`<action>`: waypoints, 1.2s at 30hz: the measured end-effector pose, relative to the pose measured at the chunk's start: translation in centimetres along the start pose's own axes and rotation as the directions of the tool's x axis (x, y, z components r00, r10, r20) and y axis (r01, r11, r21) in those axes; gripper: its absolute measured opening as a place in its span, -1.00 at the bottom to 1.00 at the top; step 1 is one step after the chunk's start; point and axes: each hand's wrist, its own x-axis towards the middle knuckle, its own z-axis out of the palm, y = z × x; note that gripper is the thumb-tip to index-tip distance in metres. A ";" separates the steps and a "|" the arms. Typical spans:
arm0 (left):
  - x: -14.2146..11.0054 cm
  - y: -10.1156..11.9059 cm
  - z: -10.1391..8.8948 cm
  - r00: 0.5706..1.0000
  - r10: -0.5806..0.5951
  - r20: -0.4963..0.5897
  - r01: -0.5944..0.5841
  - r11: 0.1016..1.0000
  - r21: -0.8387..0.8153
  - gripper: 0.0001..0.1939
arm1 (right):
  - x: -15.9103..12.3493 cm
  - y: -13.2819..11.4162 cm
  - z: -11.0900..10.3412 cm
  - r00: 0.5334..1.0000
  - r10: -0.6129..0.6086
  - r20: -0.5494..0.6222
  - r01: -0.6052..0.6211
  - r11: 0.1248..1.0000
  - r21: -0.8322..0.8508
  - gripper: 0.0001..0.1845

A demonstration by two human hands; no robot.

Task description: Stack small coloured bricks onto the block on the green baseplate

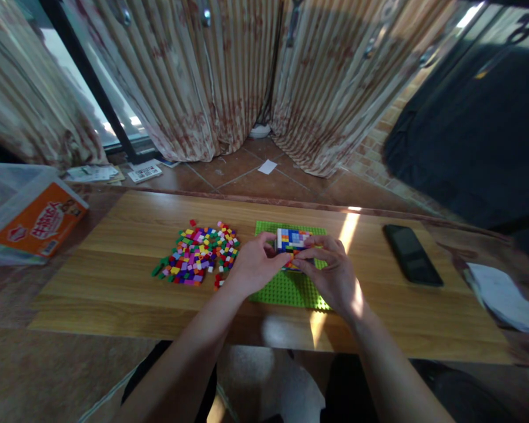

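A small block built of multicoloured toy bricks (293, 237) stands on the green studded baseplate (286, 292). White, blue, yellow and orange bricks show on its top and front. My left hand (258, 263) is closed around the block's left side, the thumb reaching along its front. From the right, my right hand (332, 271) has its fingertips drawn together against the front right of the block. Whatever lies between those fingertips is too small and covered to make out. Left of the baseplate, a pile of loose toy bricks (198, 252) in many colours is spread on the table.
The wooden table (114, 288) is long and low. A black phone (412, 255) lies toward its right end, with white papers (506, 296) beyond. A clear plastic box (22, 214) with an orange label stands at left. Curtains (229, 76) hang behind.
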 end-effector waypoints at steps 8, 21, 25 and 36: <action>0.3 0.1 0.9 0.997 -0.048 -0.054 0.052 0.996 0.067 -0.49 | -0.1 -0.3 0.0 1.000 -0.003 -0.007 0.003 1.000 -0.025 -0.90; 0.1 0.9 1.1 0.988 -0.145 -0.061 0.147 0.988 0.043 -0.46 | -0.2 1.0 0.0 0.995 -0.099 0.019 0.100 0.994 -0.051 -0.91; -0.2 0.8 1.0 0.987 -0.151 -0.054 0.153 0.987 0.044 -0.45 | 0.0 1.4 -0.3 0.993 -0.118 0.021 0.118 0.993 -0.029 -0.90; 0.5 -1.8 -4.2 0.983 0.044 -0.177 -0.041 0.999 0.016 -0.74 | -0.3 -3.3 0.8 0.974 -0.158 -0.162 0.171 0.983 0.070 -0.97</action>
